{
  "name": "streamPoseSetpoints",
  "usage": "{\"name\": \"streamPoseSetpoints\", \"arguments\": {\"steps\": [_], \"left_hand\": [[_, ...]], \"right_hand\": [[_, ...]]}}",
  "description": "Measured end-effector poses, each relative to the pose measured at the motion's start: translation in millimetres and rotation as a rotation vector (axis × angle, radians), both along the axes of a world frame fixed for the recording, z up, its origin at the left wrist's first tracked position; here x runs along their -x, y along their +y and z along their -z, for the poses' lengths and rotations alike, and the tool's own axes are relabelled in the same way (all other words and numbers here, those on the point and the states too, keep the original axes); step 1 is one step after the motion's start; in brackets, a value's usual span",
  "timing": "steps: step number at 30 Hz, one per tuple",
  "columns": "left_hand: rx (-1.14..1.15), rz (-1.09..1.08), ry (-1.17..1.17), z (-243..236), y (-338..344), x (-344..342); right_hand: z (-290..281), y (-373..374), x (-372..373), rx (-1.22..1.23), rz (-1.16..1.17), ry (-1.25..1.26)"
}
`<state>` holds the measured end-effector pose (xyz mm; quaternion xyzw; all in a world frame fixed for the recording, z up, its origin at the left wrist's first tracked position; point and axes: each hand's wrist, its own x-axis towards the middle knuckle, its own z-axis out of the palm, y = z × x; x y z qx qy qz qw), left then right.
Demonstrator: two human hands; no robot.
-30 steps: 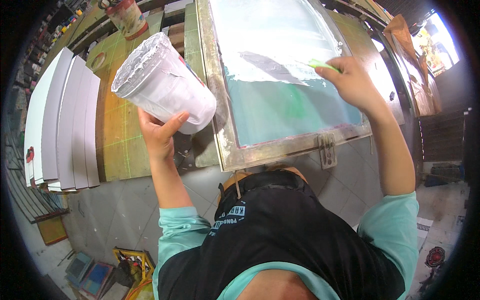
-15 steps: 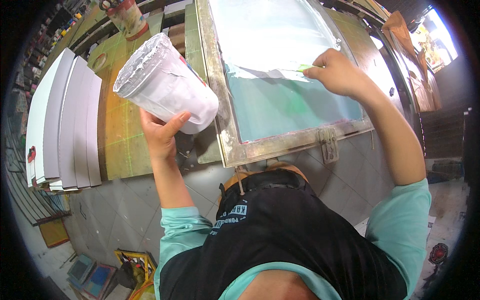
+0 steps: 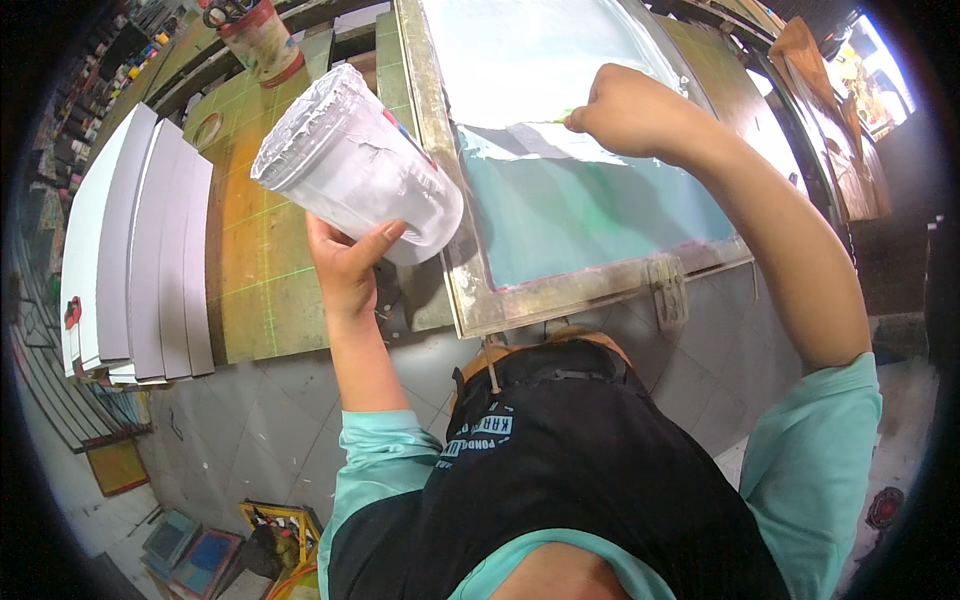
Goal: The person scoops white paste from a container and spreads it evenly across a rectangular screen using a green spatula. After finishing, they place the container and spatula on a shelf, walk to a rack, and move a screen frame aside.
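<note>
Left hand [image 3: 350,268] has its fingers wrapped round the lower side of a white plastic tub [image 3: 375,180], thumb on the near face. Tub's held tilted, mouth toward far left, rim & outer wall smeared w/ white. It's just left of a screen-printing frame [image 3: 470,312], overlapping the frame's left rail in view; can't tell if they touch.

Right hand [image 3: 635,112] is over the screen, fingers clenched on a green-handled tool [image 3: 564,115]; only a bit of green shows, rest hidden by the hand or too unclear to tell. White ink [image 3: 530,60] covers the far part of the mesh [image 3: 570,225], w/ a ragged near edge by the tool; near part is bare blue-green. Metal bracket [image 3: 667,290] sits on the frame's near rail, right of ctr.

Left of the tub, on the bench [image 3: 240,290]: a stack of white boards [image 3: 150,250] at far left side, a tape roll [image 3: 208,130] farther back, & a paint-stained container [image 3: 262,45] w/ scissors [image 3: 225,12] beyond that. Brown paper [image 3: 835,130] hangs at far right. Grey tiled floor [image 3: 240,430] below, w/ a yellow crate [image 3: 285,515] near left.
</note>
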<state>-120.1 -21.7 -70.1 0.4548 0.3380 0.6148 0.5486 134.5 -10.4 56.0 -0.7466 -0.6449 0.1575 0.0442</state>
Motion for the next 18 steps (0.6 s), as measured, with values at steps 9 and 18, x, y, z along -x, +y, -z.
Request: {"name": "streamPoseSetpoints", "arguments": {"steps": [9, 18], "left_hand": [[0.007, -0.023, 0.018, -1.6, 5.4, -3.9], [0.0, -0.019, 0.034, -4.4, 2.4, -5.1]], "right_hand": [[0.6, -8.4, 0.7, -0.059, -0.021, 0.032], [17.7, -10.6, 3.9, -0.02, 0.051, 0.035]]}}
